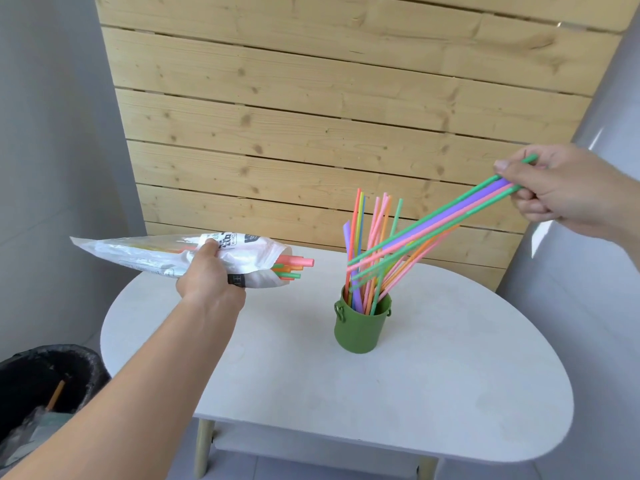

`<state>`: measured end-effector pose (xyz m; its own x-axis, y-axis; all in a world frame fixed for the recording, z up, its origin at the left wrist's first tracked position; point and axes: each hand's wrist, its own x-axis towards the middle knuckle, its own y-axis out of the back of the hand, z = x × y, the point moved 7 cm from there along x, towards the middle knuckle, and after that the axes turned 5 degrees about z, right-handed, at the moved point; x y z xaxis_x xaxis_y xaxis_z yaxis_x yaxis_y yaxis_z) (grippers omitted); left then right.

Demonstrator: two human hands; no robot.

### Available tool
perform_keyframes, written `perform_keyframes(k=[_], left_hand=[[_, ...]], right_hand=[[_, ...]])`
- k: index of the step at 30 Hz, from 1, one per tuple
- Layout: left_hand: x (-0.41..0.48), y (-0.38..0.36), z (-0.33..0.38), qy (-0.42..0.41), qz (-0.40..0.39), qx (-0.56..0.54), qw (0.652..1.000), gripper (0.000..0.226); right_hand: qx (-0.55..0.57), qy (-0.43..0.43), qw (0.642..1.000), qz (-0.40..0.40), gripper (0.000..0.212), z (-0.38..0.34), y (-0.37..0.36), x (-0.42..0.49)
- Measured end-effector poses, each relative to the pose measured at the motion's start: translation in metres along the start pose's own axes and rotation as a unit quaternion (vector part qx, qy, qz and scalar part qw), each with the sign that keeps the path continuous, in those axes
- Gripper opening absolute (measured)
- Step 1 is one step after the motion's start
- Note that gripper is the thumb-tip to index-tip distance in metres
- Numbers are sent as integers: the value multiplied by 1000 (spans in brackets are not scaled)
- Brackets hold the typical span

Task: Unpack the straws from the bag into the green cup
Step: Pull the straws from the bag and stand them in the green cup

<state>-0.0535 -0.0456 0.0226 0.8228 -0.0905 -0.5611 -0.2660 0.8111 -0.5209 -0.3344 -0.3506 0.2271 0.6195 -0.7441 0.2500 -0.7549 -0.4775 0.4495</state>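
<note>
A green cup (360, 329) stands on the white table (433, 393), with several coloured straws upright or leaning in it. My right hand (557, 188) grips a bundle of straws (440, 221), green, purple, pink and orange, held slanted; their lower ends hang just above and left of the cup's mouth. My left hand (207, 275) holds a white plastic bag (149, 252) level above the table's left end, its open mouth facing right. Several straw ends (294, 268) stick out of the bag.
A black bin with a liner (45, 382) stands on the floor at the lower left, with rubbish inside. A wooden slat wall (329, 109) rises behind the table. A shelf sits under the tabletop between pale wooden legs.
</note>
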Motion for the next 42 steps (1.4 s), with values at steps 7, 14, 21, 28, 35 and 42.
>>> perform_keyframes(k=[7,14,21,28,35,42], left_hand=[[-1,-3,-9,2,-12,1,1000,46],[3,-3,-9,-9,-18,5,1000,48],[6,-3,-8,-10,-20,5,1000,46],[5,-3,-9,-11,-23,0,1000,46],[3,-5,-9,-14,-24,4,1000,47],[0,-5,-10,-9,-26,-1,1000,50]], right_hand=[[-135,8,989,-54,23,-5,-20,7],[-201,20,973,-112,27,-13,-72,14],[-265,57,947,-174,29,-27,-130,23],[-321,61,932,-159,27,-24,-150,37],[-388,90,913,-93,41,-20,-155,43],[-455,184,871,8,66,-32,-147,31]])
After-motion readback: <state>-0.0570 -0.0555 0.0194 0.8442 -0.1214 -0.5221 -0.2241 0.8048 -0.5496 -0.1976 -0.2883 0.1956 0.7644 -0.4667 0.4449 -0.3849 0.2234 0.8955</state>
